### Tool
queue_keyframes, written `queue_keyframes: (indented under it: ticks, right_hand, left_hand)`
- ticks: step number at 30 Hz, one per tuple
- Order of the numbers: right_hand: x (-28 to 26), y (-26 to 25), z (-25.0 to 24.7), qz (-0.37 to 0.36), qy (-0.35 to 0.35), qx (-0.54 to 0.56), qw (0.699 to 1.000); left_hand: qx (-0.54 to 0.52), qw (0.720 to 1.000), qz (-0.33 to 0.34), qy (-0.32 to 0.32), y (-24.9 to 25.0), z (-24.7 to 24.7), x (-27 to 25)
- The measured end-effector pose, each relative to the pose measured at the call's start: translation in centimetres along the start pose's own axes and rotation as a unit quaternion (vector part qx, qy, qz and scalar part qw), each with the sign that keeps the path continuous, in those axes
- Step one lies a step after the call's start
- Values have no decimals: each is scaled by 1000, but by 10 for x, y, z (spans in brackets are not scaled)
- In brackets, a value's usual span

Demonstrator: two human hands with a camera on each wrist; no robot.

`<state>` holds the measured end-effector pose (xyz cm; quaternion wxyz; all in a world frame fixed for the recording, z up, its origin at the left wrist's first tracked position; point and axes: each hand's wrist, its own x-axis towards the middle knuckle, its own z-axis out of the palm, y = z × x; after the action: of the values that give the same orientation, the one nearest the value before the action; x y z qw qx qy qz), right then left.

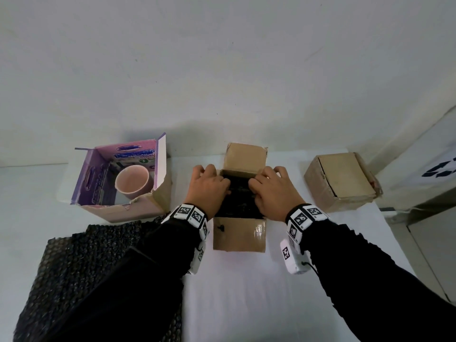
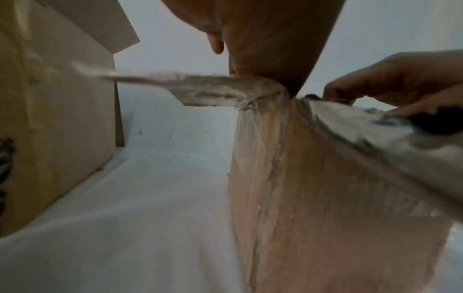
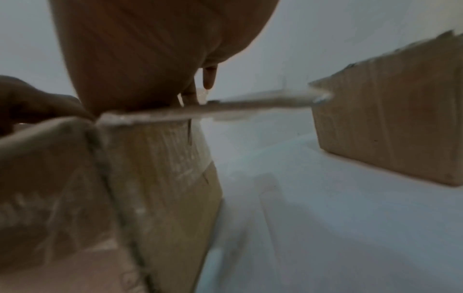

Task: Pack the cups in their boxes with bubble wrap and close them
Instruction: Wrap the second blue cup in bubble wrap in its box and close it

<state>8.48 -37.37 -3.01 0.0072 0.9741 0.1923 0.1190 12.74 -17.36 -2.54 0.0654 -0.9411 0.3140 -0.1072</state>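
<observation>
An open brown cardboard box (image 1: pixel 238 236) stands mid-table with its far flap (image 1: pixel 244 156) raised. Black bubble wrap (image 1: pixel 240 193) fills its inside. My left hand (image 1: pixel 209 187) and right hand (image 1: pixel 274 188) lie over the box's left and right edges, bent fingers pushing down on the black wrap. In the wrist views each palm (image 2: pixel 270 39) (image 3: pixel 150 49) rests on a side flap folded outwards. Whatever the wrap covers is hidden. A pink cup (image 1: pixel 133 181) stands bare in an open, purple-lined box (image 1: pixel 123 208) at the left.
A closed brown box (image 1: pixel 343 181) sits at the right, near the table's right edge. A large sheet of black bubble wrap (image 1: pixel 81 262) lies at the front left, partly under my left sleeve. A white wall stands close behind the boxes.
</observation>
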Motion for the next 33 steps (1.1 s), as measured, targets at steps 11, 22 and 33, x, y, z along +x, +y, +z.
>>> queue_keyframes:
  ticks: [11,22,33]
  right_hand:
    - [-30,6,-1,-16,-46,-30,998]
    - [-20,-6,-16,-11,-75,18,997]
    - [33,-33,10,-79,-192,105,972]
  left_hand:
    - [7,998,16,-62,0,4,-22]
    - [-51,996,5,70,7,0,-49]
    - [-29,999,16,25,-1,7,-84]
